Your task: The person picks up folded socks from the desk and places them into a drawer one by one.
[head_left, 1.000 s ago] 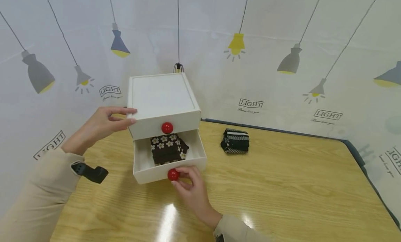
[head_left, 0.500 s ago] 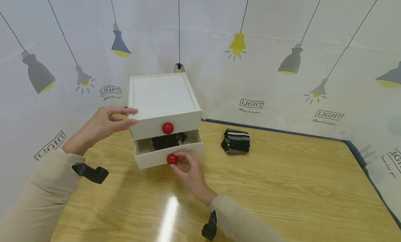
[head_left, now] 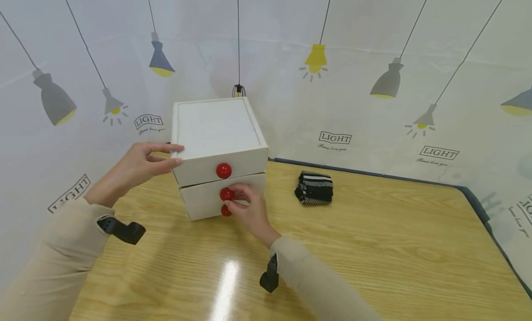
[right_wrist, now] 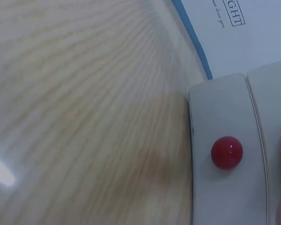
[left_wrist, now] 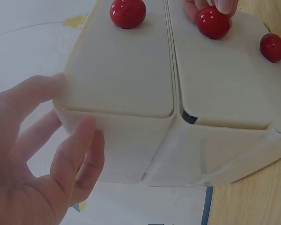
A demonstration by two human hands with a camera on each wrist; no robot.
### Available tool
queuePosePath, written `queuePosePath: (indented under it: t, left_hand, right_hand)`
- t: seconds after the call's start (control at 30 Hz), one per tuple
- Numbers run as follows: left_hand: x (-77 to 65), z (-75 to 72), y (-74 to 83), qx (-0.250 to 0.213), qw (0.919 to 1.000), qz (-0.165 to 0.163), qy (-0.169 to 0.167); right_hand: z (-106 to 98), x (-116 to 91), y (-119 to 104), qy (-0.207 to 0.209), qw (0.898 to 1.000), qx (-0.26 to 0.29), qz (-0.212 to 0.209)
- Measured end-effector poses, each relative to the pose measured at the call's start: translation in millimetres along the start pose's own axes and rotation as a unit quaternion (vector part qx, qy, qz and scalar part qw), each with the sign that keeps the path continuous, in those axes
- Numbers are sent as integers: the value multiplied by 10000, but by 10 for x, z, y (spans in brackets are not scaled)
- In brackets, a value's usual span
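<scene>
A white drawer box [head_left: 216, 127] with three drawers stands on the table, a round red knob on each front. My left hand [head_left: 141, 161] rests against its upper left front corner, fingertips on the top and thumb at the front edge. With thumb and fingers my right hand [head_left: 249, 210] pinches the knob [head_left: 226, 193] of the middle drawer [head_left: 201, 198]. This drawer is pushed in nearly flush, a thin dark gap showing along its upper left edge; its inside is hidden. The top knob [left_wrist: 128, 13] and bottom knob [right_wrist: 226, 153] are untouched.
A folded black and white striped textile bundle [head_left: 314, 188] lies on the wooden table [head_left: 395, 247], right of the box. Behind stands a pale backdrop [head_left: 282, 94] printed with lamps. Each wrist carries a black camera mount, such as the left one [head_left: 122, 229].
My right hand has pushed the middle drawer inward by its knob, and the dark flower-patterned folded bundle inside has gone out of sight. The left hand has stayed at the corner.
</scene>
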State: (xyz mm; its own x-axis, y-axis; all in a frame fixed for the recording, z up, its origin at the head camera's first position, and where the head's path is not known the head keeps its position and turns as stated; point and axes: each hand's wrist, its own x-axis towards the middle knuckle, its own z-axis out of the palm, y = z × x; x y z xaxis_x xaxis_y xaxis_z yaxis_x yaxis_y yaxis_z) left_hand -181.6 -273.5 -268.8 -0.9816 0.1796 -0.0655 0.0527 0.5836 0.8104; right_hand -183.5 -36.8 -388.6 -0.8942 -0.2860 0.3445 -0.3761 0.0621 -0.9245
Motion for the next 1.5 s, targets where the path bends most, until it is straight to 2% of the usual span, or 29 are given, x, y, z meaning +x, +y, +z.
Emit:
queuePosePath:
  t: [0.33, 0.57, 0.7, 0.83, 1.0, 1.13, 1.27, 1.5]
  left_hand:
    - [7, 2, 0, 46, 10000, -73, -8]
    - [2, -8, -3, 55, 10000, 13, -31]
    - [-3, -17, 1, 62, 10000, -10, -32]
    - [1, -17, 0, 59, 10000, -17, -30]
    - [9, -5, -9, 62, 10000, -31, -8]
    - [13, 2, -17, 49, 10000, -50, -13]
    - [19, 2, -20, 50, 10000, -37, -18]
    - [17, -16, -27, 87, 9999, -67, -21]
  right_hand:
    - [-5, 57, 0, -46, 10000, -72, 47]
    - [-101, 93, -67, -554, 9977, -350, 143]
    - [-158, 79, -59, -664, 9965, -444, 228]
    - [-163, 5, 49, -744, 9956, -483, 311]
    - [-97, -80, 314, -897, 9920, -275, 841]
    - [6, -94, 592, -659, 9913, -222, 1114]
    - [99, -97, 746, -311, 9929, -16, 1144]
    - [167, -129, 404, 96, 9921, 169, 1239]
